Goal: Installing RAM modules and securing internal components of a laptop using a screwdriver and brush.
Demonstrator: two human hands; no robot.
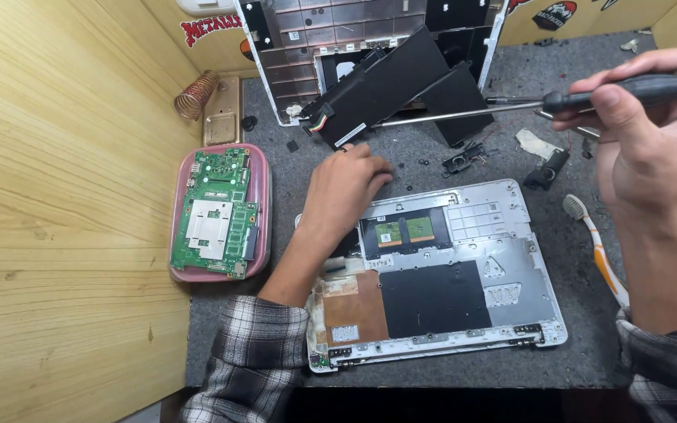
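Observation:
My left hand (346, 192) rests palm down on the grey mat at the top left corner of an opened white laptop base (511, 266), fingers curled near small loose parts. Raised at the right, my right hand (652, 133) grips the black handle of a long screwdriver (511, 106). Its shaft points left, with the tip next to a black battery pack (389, 82) that leans on the white laptop lid (299, 55) at the back.
A green circuit board (219, 211) lies in a pink tray (264, 196) at the left. On the mat (425, 157) are a copper coil (195, 94), a toothbrush (597, 247), small black speakers (546, 168) and loose screws. Wooden walls enclose the left and back.

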